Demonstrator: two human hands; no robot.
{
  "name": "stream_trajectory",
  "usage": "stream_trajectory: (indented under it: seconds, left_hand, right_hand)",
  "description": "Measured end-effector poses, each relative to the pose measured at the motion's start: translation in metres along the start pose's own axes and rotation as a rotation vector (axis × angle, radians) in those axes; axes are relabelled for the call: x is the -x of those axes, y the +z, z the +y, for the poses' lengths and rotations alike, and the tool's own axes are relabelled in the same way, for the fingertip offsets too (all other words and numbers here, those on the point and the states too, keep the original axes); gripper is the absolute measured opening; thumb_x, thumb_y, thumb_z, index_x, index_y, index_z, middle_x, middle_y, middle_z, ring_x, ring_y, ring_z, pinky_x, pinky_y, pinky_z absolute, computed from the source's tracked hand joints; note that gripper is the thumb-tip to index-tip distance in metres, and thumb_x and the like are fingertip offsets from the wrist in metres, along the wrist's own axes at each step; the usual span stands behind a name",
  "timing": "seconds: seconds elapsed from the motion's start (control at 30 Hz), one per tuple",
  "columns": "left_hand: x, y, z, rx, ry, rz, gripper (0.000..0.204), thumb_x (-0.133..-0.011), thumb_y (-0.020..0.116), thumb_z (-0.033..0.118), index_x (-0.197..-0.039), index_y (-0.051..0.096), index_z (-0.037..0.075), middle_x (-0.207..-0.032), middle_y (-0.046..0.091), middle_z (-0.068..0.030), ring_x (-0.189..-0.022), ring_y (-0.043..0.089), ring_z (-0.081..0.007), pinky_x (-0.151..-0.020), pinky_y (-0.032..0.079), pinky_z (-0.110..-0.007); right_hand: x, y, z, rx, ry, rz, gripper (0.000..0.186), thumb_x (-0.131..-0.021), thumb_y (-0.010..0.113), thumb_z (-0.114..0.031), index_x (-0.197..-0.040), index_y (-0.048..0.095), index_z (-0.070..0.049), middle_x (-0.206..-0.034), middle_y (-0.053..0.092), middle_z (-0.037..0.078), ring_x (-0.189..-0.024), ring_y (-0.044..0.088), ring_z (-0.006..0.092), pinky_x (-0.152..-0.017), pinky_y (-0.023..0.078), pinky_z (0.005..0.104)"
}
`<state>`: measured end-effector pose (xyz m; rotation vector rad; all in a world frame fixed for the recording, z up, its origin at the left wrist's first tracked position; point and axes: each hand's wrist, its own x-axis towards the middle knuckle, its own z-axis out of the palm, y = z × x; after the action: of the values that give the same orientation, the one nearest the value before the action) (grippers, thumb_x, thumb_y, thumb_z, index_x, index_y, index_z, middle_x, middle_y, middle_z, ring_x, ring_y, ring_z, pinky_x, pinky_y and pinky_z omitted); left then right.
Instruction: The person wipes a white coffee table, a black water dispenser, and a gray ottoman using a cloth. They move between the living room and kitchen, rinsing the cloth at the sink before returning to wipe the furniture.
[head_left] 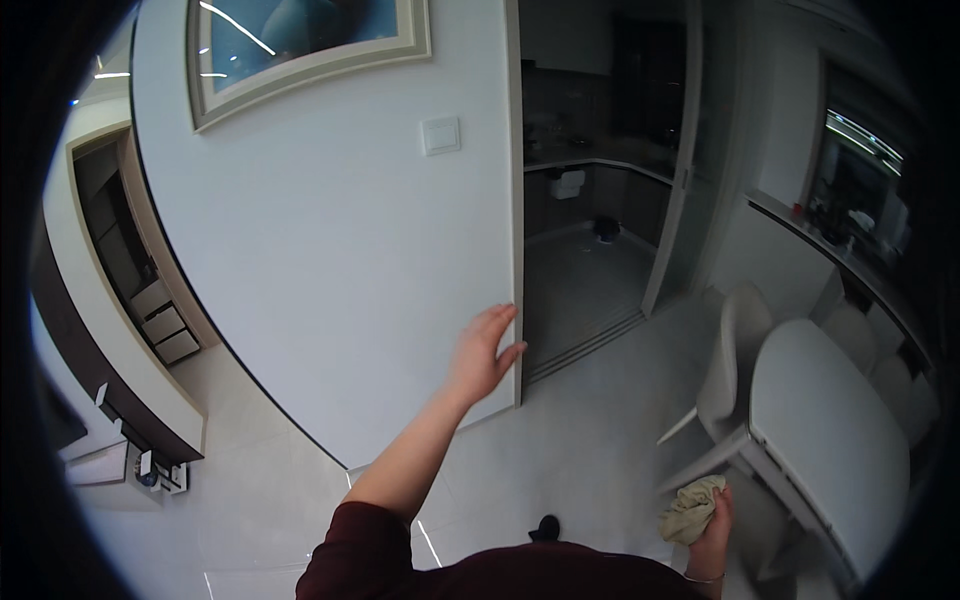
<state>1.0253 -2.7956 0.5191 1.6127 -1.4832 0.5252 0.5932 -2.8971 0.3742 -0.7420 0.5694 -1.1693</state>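
Note:
My left hand point(485, 350) is raised in front of the white wall point(300, 250) beside the edge of the kitchen doorway point(515, 250), fingers extended and holding nothing; whether it touches the edge I cannot tell. Low at the right, my right hand point(715, 525) grips a crumpled beige-green cloth point(688, 508). The cloth is near a white dining table point(830, 420) with a pale chair point(730, 350) beside it. A white switch point(440, 135) is on the wall above my left hand, below a framed picture point(310, 105).
The dim kitchen has a curved counter point(600, 170) and a sliding glass door point(670, 230) on a floor track point(585, 345). A dark rounded object point(605, 230) lies on its floor. At far left are another doorway point(120, 240) and low shelving point(150, 470). A ledge with small items point(830, 225) runs along the right wall.

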Motion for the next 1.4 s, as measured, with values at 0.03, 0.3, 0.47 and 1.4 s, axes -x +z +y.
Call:
stream_trajectory:
  seconds: [0.03,0.3,0.47,1.4]
  left_hand:
    - [-0.022,0.012,-0.022,-0.061,-0.016,0.034,0.051,-0.080,0.070,0.014,-0.126,0.051,0.002,-0.126,0.054,-0.0182,-0.117,0.050,-0.0364,-0.096,0.043,-0.042]
    - [-0.200,0.061,-0.166,-0.790,-0.184,0.226,0.065,-0.076,0.072,0.016,-0.133,0.044,0.003,-0.143,0.039,-0.0113,-0.136,0.030,-0.0327,-0.108,0.021,-0.056]
    - [-0.250,0.074,-0.250,-1.087,-0.224,0.317,0.069,-0.079,0.070,0.019,-0.138,0.039,0.005,-0.149,0.034,-0.0059,-0.141,0.022,-0.0306,-0.111,0.010,-0.057]
    - [-0.364,0.263,-0.234,-1.592,-0.357,0.878,0.034,-0.100,0.040,0.010,-0.132,0.048,0.004,-0.128,0.054,-0.0170,-0.113,0.058,-0.0284,-0.094,0.050,-0.038]
  right_hand:
    - [-0.038,0.003,0.008,-0.011,0.014,-0.033,0.016,-0.093,0.046,-0.009,-0.106,0.053,-0.003,-0.093,0.059,0.007,-0.083,0.061,0.0200,-0.073,0.051,0.0350]
    - [-0.299,0.160,0.029,0.015,0.054,-0.324,0.020,-0.092,0.045,-0.011,-0.108,0.052,-0.001,-0.097,0.059,0.008,-0.086,0.060,0.0193,-0.078,0.050,0.0345]
    - [-0.394,0.210,0.052,0.105,0.127,-0.329,0.020,-0.092,0.045,-0.012,-0.108,0.051,-0.002,-0.098,0.059,0.008,-0.088,0.059,0.0184,-0.079,0.049,0.0328]
    - [-0.999,0.260,0.121,0.184,0.490,-0.549,0.017,-0.093,0.052,-0.011,-0.108,0.051,-0.003,-0.096,0.059,0.007,-0.086,0.060,0.0139,-0.077,0.051,0.0283]
